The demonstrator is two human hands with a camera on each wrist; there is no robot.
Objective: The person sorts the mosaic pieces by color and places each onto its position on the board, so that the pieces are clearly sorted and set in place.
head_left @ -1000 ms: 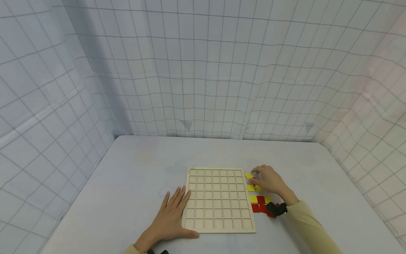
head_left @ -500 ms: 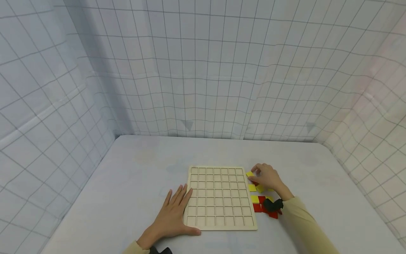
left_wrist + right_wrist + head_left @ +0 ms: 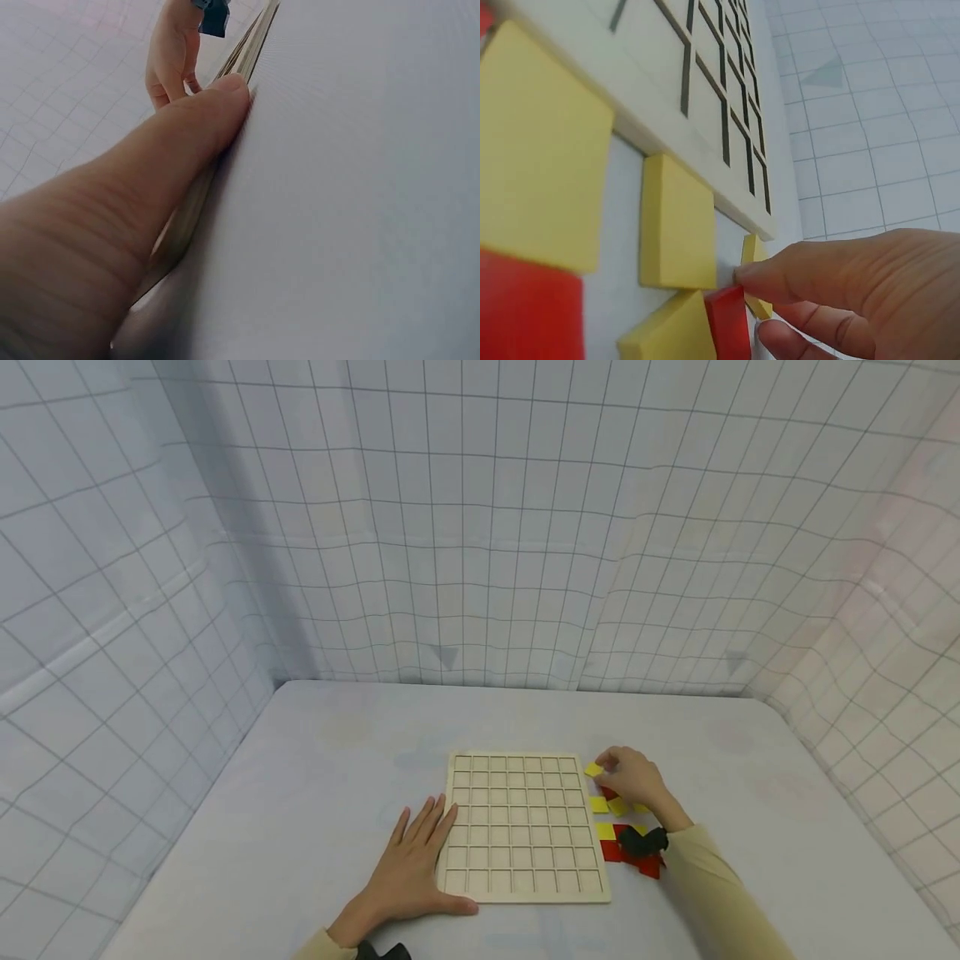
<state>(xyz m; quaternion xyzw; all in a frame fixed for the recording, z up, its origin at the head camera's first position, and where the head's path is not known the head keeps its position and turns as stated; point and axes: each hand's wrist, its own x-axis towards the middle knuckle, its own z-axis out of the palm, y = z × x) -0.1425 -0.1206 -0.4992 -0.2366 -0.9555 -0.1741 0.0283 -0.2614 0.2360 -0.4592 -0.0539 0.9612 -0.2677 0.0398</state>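
A pale wooden grid board [image 3: 517, 828] lies flat on the table, its square cells bare. My left hand [image 3: 408, 872] rests at its left side, fingers spread over the edge and thumb along the near edge; the left wrist view shows that thumb [image 3: 187, 124] against the board's rim. Just right of the board's far corner, my right hand [image 3: 633, 777] has its fingers bent above the tiles. In the right wrist view, its thumb tip [image 3: 761, 276] overlaps a yellow tile [image 3: 759, 307] and reaches a tilted red tile [image 3: 727, 322]. I cannot tell whether it grips either.
Several more yellow and red tiles lie along the board's right side, including a yellow tile [image 3: 599, 805] beside the edge and a red tile [image 3: 611, 851] nearer me. My right wrist partly covers some. A white gridded curtain [image 3: 510, 527] surrounds the white table [image 3: 285, 810].
The view has shifted slightly. My right hand stays at the far tiles with small finger movements, and more of the red tile beneath it shows. My left hand keeps its place on the board.
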